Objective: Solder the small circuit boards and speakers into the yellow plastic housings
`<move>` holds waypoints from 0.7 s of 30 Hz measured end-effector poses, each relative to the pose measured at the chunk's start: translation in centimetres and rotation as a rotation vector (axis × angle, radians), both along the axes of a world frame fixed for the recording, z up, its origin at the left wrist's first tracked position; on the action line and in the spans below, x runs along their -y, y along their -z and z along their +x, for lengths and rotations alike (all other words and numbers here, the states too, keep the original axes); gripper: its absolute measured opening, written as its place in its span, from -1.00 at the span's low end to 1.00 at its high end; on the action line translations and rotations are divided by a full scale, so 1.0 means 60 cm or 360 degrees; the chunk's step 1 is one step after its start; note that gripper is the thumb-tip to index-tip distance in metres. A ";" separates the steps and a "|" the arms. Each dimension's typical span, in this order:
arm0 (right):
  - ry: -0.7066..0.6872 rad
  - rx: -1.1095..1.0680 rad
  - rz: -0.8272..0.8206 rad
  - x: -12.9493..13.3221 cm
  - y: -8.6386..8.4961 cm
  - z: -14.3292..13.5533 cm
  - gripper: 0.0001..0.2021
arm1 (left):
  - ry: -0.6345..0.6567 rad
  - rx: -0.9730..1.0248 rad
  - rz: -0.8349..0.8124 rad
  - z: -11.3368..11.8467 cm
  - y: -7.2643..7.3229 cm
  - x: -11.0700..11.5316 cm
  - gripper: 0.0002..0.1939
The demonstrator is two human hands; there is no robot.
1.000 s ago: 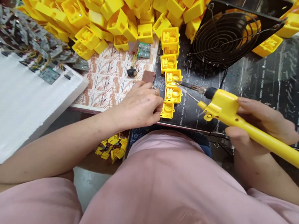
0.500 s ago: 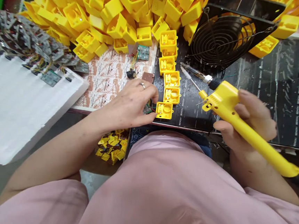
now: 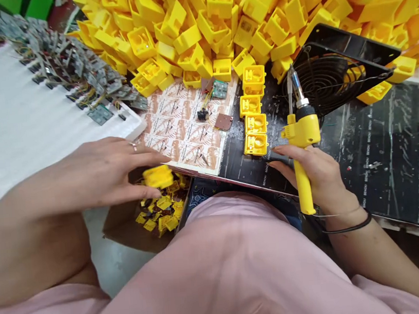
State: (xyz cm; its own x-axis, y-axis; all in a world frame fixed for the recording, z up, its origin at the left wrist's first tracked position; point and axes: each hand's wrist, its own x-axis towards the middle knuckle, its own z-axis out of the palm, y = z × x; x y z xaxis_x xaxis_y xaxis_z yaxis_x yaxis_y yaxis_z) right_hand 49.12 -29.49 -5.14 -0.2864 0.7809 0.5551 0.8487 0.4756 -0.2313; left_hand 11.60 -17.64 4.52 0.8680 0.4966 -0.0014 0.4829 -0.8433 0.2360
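My left hand (image 3: 111,173) is over the open cardboard box, its thumb and fingers spread. A small yellow plastic casing (image 3: 159,177), blurred by motion, is in mid-air beside the fingertips, apparently loose from them. Below it, the cardboard box (image 3: 122,228) holds many similar casings with brown boards. My right hand (image 3: 315,167) is wrapped round the handle of a yellow soldering gun (image 3: 302,131), its metal tip pointing up and away from me. Just left of that hand, several open yellow casings (image 3: 256,144) stand in a row on the black bench mat (image 3: 232,167).
A large heap of yellow casings (image 3: 191,36) covers the back. A black fan (image 3: 328,68) stands behind the soldering gun. White foam (image 3: 27,129) with many wired circuit boards (image 3: 65,62) lies at left. A green board (image 3: 220,89), black round part (image 3: 203,114) and brown board (image 3: 224,121) lie mid-bench.
My left hand has moved left from the row's near end to over the box, taking the nearest casing and releasing it. My right hand has turned the soldering gun more upright.
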 end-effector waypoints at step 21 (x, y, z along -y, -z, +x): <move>0.0001 -0.0250 -0.0110 -0.006 -0.012 -0.027 -0.63 | -0.0058 0.0206 -0.0893 0.212 0.110 -0.074 -0.82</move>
State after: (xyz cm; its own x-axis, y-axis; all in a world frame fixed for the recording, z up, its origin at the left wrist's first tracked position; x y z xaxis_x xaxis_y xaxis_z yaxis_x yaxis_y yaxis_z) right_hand 47.51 -29.15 -4.44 -0.1997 0.8189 0.5381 0.8000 0.4533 -0.3930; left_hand 24.34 -13.20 -2.07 0.8608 0.4803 -0.1684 0.4470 -0.5552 0.7014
